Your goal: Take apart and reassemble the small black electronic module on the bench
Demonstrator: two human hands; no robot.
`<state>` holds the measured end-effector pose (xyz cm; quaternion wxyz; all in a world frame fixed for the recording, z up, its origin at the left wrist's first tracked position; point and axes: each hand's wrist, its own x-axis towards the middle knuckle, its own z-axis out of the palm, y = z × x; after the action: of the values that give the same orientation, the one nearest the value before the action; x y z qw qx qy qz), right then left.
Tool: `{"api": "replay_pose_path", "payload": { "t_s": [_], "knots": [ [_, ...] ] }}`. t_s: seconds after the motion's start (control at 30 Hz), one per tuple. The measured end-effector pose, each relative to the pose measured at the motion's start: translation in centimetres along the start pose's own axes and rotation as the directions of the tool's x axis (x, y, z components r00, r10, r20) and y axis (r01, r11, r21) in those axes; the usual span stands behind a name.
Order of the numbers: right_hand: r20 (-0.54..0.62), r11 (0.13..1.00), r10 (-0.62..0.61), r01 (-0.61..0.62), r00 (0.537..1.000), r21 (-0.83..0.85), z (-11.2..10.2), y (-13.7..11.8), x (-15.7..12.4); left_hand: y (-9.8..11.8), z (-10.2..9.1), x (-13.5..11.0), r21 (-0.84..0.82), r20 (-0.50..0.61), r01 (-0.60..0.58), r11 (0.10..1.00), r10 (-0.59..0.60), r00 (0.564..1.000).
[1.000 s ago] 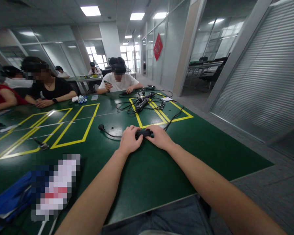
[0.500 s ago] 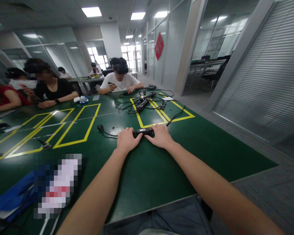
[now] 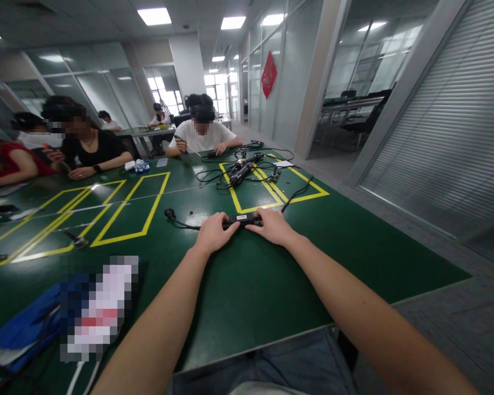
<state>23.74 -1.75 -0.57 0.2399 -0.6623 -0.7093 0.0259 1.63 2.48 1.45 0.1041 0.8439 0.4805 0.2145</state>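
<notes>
A black in-line box on a cable (image 3: pixel 242 219), with a white label on its top face, lies low at the green table in front of me. My left hand (image 3: pixel 214 232) grips its left end, thumb along the near side. At its right end my right hand (image 3: pixel 273 226) grips in the same way, thumb and fingers around the end. A short cord runs left from the box to a round black plug (image 3: pixel 169 213). From the right end a thicker black cord (image 3: pixel 297 195) slants away across the table.
Yellow tape outlines (image 3: pixel 127 238) mark the green table (image 3: pixel 247 307). A heap of black cables and boxes (image 3: pixel 242 170) lies beyond my hands. A blue bag (image 3: pixel 28 323) sits at the near left. Several people sit around; one in a white shirt (image 3: pixel 206 134) faces me.
The box has tipped slightly, so more of its labelled face shows, and my right-hand fingers have shifted a little. Across the table, the person in white has moved a thin tool in one hand.
</notes>
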Motion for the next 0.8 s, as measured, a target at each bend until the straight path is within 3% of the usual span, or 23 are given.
{"api": "replay_pose_path", "payload": {
  "t_s": [0.37,0.8],
  "knots": [
    [0.026,0.999,0.011,-0.013,1.0,0.052,-0.3,0.51,0.13,0.6,-0.34,-0.01,-0.009,-0.007,0.049,0.999,-0.049,0.999],
    [-0.025,0.999,-0.044,0.044,0.999,-0.013,0.1,0.43,-0.1,0.49,-0.05,0.01,-0.026,-0.014,0.056,0.998,-0.056,0.998]
  ]
}}
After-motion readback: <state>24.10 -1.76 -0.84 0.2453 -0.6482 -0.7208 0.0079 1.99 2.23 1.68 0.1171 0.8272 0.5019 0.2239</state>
